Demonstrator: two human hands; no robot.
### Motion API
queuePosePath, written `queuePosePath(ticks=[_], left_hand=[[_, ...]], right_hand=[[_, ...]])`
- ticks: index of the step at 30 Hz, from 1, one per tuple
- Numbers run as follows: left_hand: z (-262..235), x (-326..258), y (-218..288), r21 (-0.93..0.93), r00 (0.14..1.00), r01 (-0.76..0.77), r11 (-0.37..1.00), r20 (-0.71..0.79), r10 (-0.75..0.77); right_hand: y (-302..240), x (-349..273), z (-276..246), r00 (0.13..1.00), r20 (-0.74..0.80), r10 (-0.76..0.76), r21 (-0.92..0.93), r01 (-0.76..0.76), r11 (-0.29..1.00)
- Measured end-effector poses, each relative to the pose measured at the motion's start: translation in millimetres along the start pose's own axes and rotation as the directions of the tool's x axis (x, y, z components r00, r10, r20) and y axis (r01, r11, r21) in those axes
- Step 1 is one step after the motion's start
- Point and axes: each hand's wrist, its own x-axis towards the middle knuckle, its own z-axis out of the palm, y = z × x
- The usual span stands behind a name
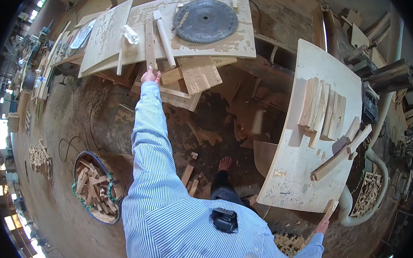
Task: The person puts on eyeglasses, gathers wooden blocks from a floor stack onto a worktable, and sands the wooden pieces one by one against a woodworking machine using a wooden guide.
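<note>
- Overhead, we reach our left hand (150,75) far out to the table (230,47), its fingers closing on the near end of a narrow wooden strip (149,47) that lies on the tabletop; the hand grips that strip.
- Just beside the strip we see a pale wooden mallet (164,39), and further right a large dark circular saw blade (205,21) lies flat on the same table.
- Left of the strip, a plywood sheet (106,33) lies tilted, with a clear plastic bottle (130,34) between them.
- Low at the right, our right hand (322,226) is clamped on a short wood piece (328,211) at the near corner of a pale curved board (303,168).
- On that board we see a cluster of cut wood sticks (322,110).
- Down on the floor at our left stands a round basket (96,186) full of wood offcuts.
</note>
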Motion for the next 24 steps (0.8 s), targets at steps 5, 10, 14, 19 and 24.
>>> queuePosePath(ticks=[5,10,14,19,24], left_hand=[[6,1,3,0.019,0.999,-0.037,0.999,0.02,0.037],[20,-1,1,0.005,0.999,0.047,0.999,0.02,-0.047],[22,18,-6,0.04,0.997,0.048,0.998,0.064,-0.05],[-12,33,-17,-0.135,0.926,0.071,0.988,0.377,-0.015],[-57,-23,-20,0.315,0.944,-0.222,0.923,0.307,0.122]], right_hand=[[-5,-5,-1,1.0,0.001,0.029,0.0,-0.029,1.0],[-4,-2,-1,0.993,-0.033,0.109,-0.038,-0.111,0.993],[-3,-2,0,0.997,-0.002,0.077,0.015,-0.077,0.997],[-1,6,7,0.998,0.007,-0.069,0.294,0.064,0.954],[-11,-2,9,0.957,-0.034,-0.286,0.143,0.288,0.947]])
